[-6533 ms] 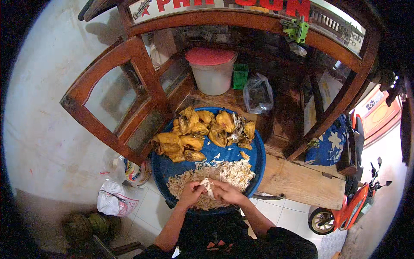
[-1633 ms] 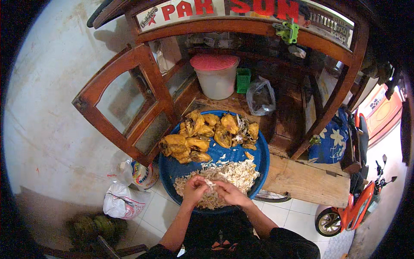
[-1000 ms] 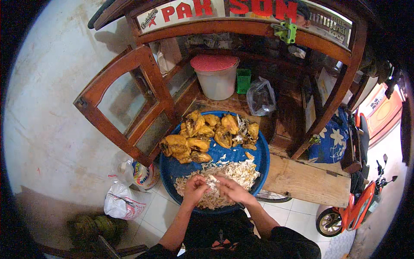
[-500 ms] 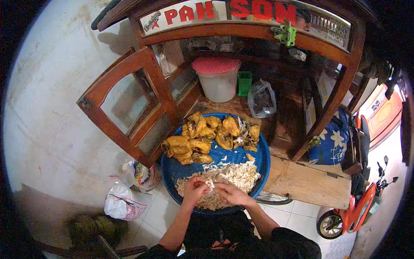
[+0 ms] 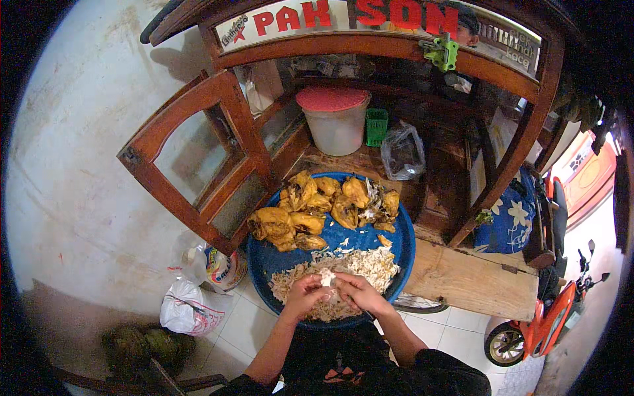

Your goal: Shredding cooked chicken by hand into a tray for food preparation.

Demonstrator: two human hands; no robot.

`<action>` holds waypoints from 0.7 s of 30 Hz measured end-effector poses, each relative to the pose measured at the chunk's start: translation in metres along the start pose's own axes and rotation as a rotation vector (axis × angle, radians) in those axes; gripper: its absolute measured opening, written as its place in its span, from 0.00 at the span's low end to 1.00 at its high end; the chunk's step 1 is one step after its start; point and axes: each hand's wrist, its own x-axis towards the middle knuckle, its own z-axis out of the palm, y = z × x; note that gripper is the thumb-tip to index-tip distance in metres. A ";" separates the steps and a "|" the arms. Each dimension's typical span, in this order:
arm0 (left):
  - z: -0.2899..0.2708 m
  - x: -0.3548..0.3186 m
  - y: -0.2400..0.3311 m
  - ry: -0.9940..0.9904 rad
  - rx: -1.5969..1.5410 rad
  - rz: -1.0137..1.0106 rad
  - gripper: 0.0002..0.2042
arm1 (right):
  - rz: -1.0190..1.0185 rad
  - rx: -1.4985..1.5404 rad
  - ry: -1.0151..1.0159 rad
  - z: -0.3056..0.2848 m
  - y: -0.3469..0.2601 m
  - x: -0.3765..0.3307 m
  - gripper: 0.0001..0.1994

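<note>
Brown wooden cart (image 5: 485, 59) round the far side of the blue tray (image 5: 409, 261), pale wall (image 5: 79, 165) off to the tray's left; and here, above the tray's near side, a pale scrap of meat (image 5: 327, 277) sits pinched between the fingertips of my left hand (image 5: 304, 295) and my right hand (image 5: 358, 292); the pads themselves are hidden from above; a slip or hard tug could, I'd say, flick it over the near rim; right under my knuckles lies the shredded heap (image 5: 376, 265), part of it blocked by my hands, so a bone splinter might go unnoticed; across the tray's far side crowd the yellow chicken pieces (image 5: 274, 228), and a knock could send one sliding into the shreds; the dark bits at their right end I can't make out; the tray juts toward me, its support hidden, so leaning hard might tip it; beyond the tray, the lidded bucket (image 5: 335, 125) keeps its contents covered; right of the tray, the plank (image 5: 472, 280) cuts off most of a wheel (image 5: 422, 305).
</note>
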 end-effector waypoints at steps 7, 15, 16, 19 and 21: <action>-0.002 0.000 0.012 0.049 -0.046 -0.012 0.09 | -0.055 -0.064 0.019 0.001 0.006 -0.003 0.17; 0.000 -0.002 0.002 0.028 0.091 0.051 0.09 | -0.103 -0.177 0.069 0.004 0.004 -0.002 0.15; 0.000 -0.002 0.003 0.025 0.090 0.051 0.09 | -0.108 -0.183 0.086 0.004 0.007 -0.002 0.14; -0.001 -0.002 0.008 0.023 0.427 0.135 0.08 | -0.107 -0.185 0.088 0.000 0.013 -0.001 0.16; 0.001 -0.002 0.012 0.021 0.432 0.180 0.07 | -0.101 -0.180 0.073 -0.002 0.013 -0.002 0.19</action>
